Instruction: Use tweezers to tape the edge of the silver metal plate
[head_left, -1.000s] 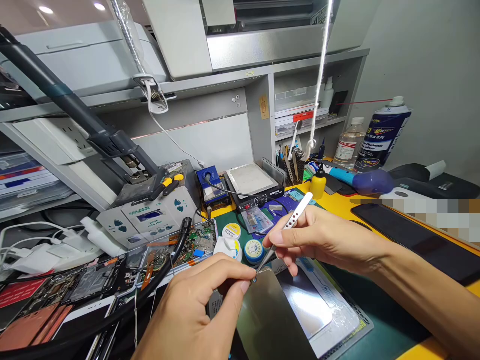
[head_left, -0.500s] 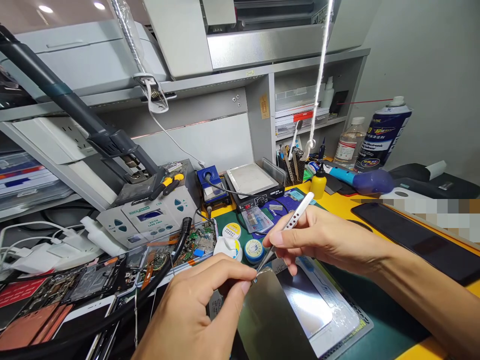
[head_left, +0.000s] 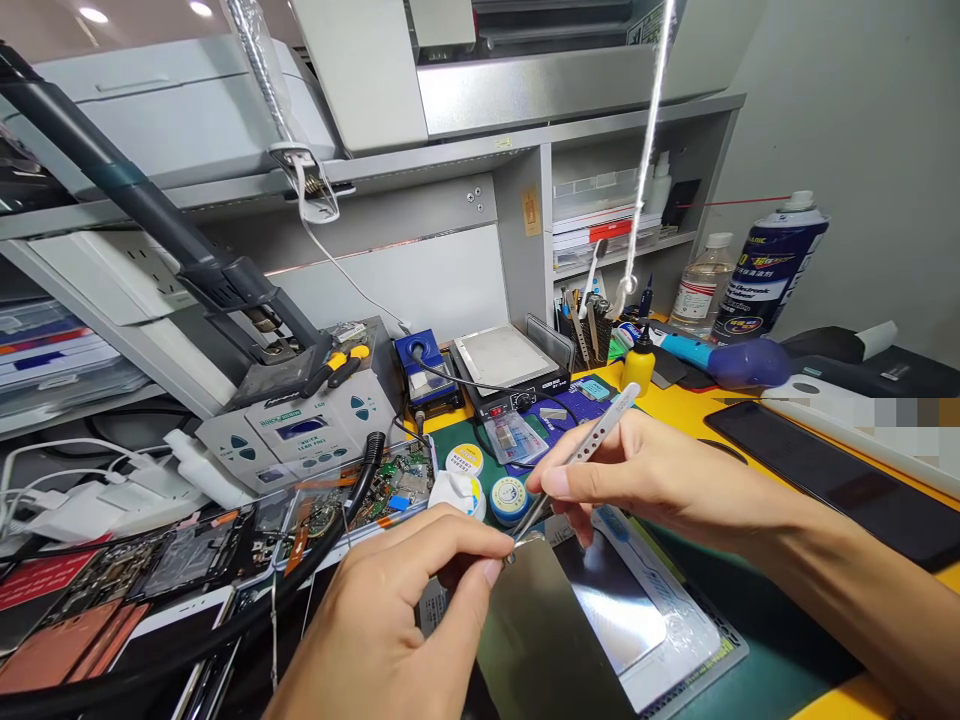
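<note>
My right hand (head_left: 637, 475) is closed round a pair of metal tweezers (head_left: 600, 430) with small holes along the arms, held pen-like and slanting down to the left. Their tips reach the upper left corner of a dark, mirror-like flat panel (head_left: 551, 630). At that same corner, my left hand (head_left: 405, 600) has its thumb and forefinger closed on the panel's edge. A tiny part sits by the tips, too small to make out. Behind the panel lies a silvery plate (head_left: 615, 610) on a light work pad (head_left: 690, 640).
Round tubs, one with a blue side (head_left: 510, 500), stand just beyond my hands. Further back are a hot plate (head_left: 506, 360), a soldering station (head_left: 300, 430) and a yellow bottle (head_left: 638, 365). Circuit boards (head_left: 405, 480) and a black hose (head_left: 300, 580) lie left; a dark phone (head_left: 825, 480) lies right.
The tweezers have turned slightly, their upper end moving a little right and looking greyer. Both hands stay nearly in place, and the whole view has shifted very slightly.
</note>
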